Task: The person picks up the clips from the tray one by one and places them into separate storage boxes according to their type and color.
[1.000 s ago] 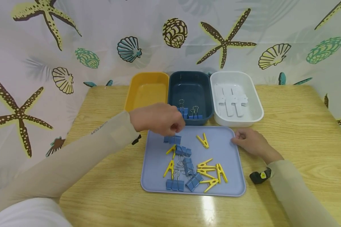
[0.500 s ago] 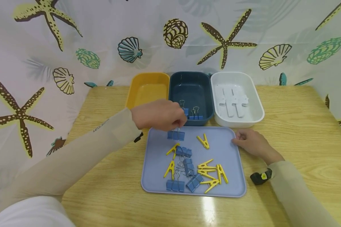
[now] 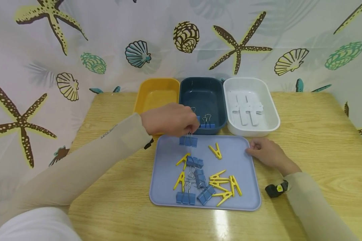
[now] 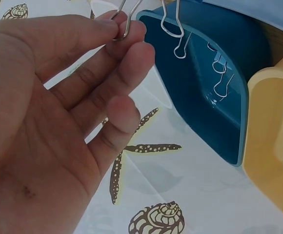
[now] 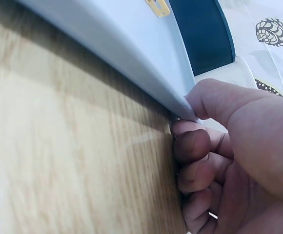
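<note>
Hanging by silver wire loops (image 4: 129,22): blue binder clip (image 3: 188,142), body lowermost.

A wooden table (image 3: 307,134) before seashell-print cloth (image 3: 108,26) shows a workspace.

Clips (image 3: 185,198) on tray (image 3: 166,174), three bins (image 3: 203,97) behind

One inscription was noted: a short line of dark lettering (image 3: 109,131) on the forearm of the left sleeve (image 3: 81,164). It ran along the arm and appeared to begin with "LED"; the remaining characters were too faint to confirm. A yellow patch (image 3: 279,188) on the black wrist piece (image 3: 270,190) by the right sleeve (image 3: 316,204) was too small to read.
</note>
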The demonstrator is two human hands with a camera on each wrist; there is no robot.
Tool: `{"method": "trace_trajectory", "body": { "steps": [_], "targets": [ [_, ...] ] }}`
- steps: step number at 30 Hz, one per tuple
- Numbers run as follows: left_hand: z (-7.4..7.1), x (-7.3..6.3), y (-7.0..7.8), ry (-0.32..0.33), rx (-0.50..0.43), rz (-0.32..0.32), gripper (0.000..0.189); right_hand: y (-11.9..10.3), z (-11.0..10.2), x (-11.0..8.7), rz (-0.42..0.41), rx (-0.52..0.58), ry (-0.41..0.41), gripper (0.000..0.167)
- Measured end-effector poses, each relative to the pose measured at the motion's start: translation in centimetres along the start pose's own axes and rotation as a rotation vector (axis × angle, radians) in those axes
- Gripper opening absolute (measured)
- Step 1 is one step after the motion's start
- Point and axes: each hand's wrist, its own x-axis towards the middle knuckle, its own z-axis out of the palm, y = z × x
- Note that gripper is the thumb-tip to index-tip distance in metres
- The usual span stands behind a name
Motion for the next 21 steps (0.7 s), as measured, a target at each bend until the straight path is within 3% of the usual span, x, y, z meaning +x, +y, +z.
{"method": "trace_trajectory", "body": {
  "steps": [9, 21],
  "targets": [
    [-0.21, 0.31, -0.03, 0.015, 0.04, -0.018, 0.017, 0.02, -0.06, 0.07, -0.002, -0.011, 0.003, 0.023],
    [-0.59, 1.0, -0.18, 0.032, 0.022, -0.019, 0.021, 0.24, 0.06, 0.04, -0.009, -0.008, 0.003, 0.023]
  ]
}}
